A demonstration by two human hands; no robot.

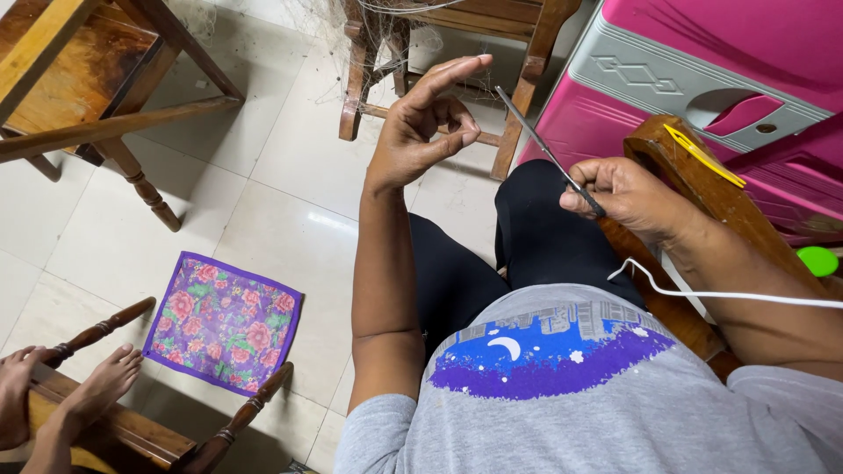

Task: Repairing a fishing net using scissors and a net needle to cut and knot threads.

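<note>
The person wears a grey short-sleeved T-shirt (606, 404) with a blue and purple night-city print (544, 351). The trousers (492, 254) are black. Both forearms are bare.

Another person's 2 bare feet (61, 386) are cut off at the left edge, and the fine netting (369, 35) by the far wooden chair (527, 53) blurs.

Cloth (224, 322): purple border, pink floral print. Cabinet (702, 70): pink with grey panel. Shirt (571, 395): grey, blue-purple night-sky print. Floor (263, 175): cream tiles.
</note>
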